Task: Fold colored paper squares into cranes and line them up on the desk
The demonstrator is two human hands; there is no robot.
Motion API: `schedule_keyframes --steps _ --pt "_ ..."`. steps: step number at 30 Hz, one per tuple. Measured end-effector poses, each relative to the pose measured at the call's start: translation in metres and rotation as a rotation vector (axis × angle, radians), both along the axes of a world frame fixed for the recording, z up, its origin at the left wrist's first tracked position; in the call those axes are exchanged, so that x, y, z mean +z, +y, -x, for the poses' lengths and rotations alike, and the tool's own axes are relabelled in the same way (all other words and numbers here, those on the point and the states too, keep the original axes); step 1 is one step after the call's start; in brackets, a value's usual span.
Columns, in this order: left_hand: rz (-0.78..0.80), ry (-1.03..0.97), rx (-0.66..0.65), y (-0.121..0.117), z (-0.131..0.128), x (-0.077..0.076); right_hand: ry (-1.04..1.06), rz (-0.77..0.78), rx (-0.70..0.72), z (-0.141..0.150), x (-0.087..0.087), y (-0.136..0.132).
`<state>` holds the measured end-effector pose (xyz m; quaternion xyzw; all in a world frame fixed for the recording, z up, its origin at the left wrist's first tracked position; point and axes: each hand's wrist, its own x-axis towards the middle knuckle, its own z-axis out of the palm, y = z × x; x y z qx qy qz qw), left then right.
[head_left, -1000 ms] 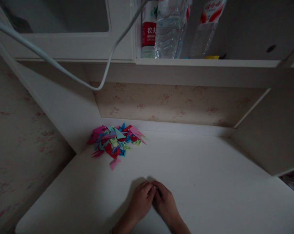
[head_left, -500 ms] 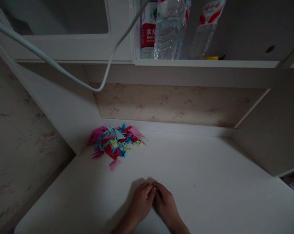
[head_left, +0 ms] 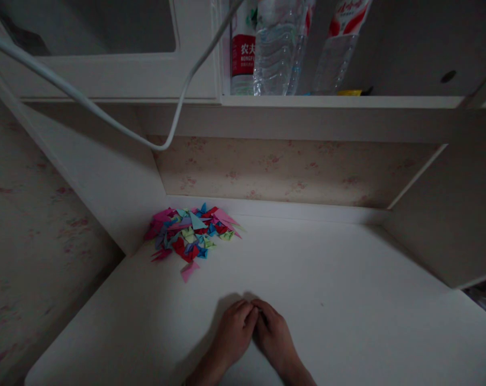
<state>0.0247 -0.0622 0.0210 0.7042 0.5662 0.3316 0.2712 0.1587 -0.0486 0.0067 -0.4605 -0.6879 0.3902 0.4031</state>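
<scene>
Close together over the white desk [head_left: 331, 279], my left hand [head_left: 234, 329] and my right hand [head_left: 273, 332] meet at the fingertips. The fingers of both are curled and pinched. Whatever lies between them, if anything, is hidden by the fingers and the dim light. Beyond my left hand, at the desk's back left corner, rests a pile of folded paper pieces [head_left: 190, 231] in pink, red, blue, green and purple. One pink folded piece [head_left: 190, 271] lies at the pile's near edge, the closest of them to my hands.
Above the desk runs a shelf [head_left: 339, 102] with several plastic bottles [head_left: 275, 59] and a small yellow object [head_left: 350, 93]. A white cable [head_left: 118, 126] hangs across the upper left. Side panels [head_left: 102, 166] bound the desk left and right.
Both hands stay pinched together in nearly the same place. The view shifts slightly; the paper pile stays as it was.
</scene>
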Motion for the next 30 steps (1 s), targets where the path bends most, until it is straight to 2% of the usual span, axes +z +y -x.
schedule_keyframes --steps 30 --pt "-0.005 0.022 0.013 -0.0003 -0.0001 0.0006 -0.012 0.021 0.020 -0.0008 0.0005 -0.0005"
